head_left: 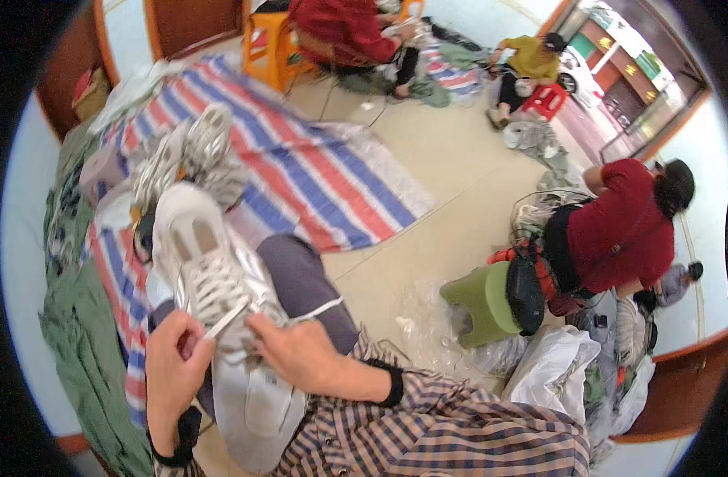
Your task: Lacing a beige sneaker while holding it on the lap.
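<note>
A white sneaker (193, 230) with crisscrossed laces lies lengthwise across my lap. My left hand (173, 358) is closed at its left side, pinching a white shoelace (226, 321) between thumb and forefinger. The lace runs taut from there toward the eyelets. My right hand (300, 354) rests over the shoe from the right, its fingertips pressed together on the lacing. A loose lace end sticks out to the right above that hand. Part of the shoe's lower half is hidden under my right hand.
Several more sneakers (209, 137) are heaped on a striped plastic sheet (308, 191) ahead. Green cloth (86, 350) lies along the left wall. A green stool (483, 302) stands to the right by a person in red (618, 230), with white bags (551, 370) nearby. Other people sit farther off.
</note>
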A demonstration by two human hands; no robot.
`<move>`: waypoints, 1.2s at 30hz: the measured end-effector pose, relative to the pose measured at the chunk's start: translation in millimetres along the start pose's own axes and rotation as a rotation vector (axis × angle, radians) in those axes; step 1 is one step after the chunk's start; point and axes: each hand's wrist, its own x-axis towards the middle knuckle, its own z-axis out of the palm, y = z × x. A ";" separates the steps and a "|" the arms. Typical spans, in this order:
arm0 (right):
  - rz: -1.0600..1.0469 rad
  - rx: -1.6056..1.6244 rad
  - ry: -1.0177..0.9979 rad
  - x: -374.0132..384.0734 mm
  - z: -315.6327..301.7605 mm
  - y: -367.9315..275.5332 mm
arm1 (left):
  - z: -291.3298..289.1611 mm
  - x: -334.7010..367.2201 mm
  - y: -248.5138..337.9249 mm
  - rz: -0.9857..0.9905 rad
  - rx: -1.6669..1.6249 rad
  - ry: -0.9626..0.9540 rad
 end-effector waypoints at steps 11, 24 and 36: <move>-0.067 0.245 -0.165 -7.4 -9.6 6.8 | 25.5 -8.1 -15.4 -0.002 -0.180 0.088; 0.230 0.651 -0.068 -9.3 -64.8 16.3 | 32.3 -33.7 1.1 -0.016 -0.373 0.252; -0.040 0.119 -0.098 -6.6 -23.3 1.8 | 84.8 -57.3 -11.7 -0.172 -0.396 -0.071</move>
